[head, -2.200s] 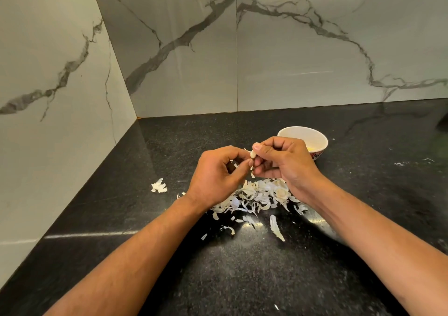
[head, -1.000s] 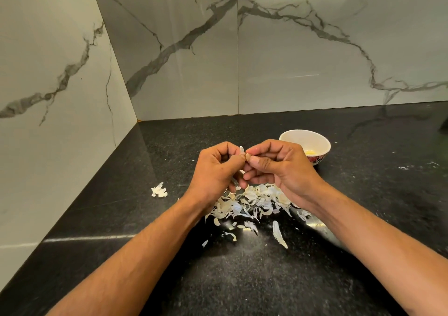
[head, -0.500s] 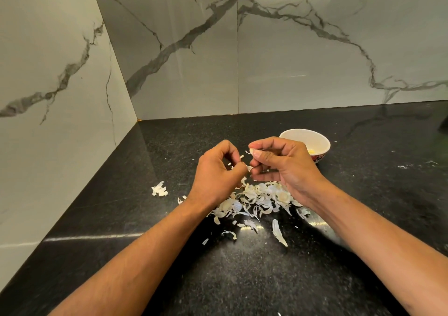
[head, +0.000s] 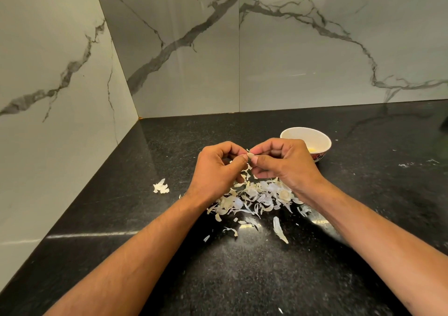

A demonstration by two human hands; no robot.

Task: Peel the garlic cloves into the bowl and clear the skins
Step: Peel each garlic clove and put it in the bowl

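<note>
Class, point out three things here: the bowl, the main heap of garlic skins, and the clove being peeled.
bowl (head: 294,131): head view, far rim.
skin heap (head: 257,197): head view, middle.
garlic clove (head: 250,156): head view, exposed tip.

glossy black speckled stone counter (head: 169,255); polished grey-veined marble walls (head: 291,49); smooth glazed white bowl (head: 300,133); thin, dry, papery skins (head: 257,199).

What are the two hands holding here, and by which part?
A garlic clove, pinched between the fingertips of the left hand and the right hand above the skins. Which end each grips cannot be told.
</note>
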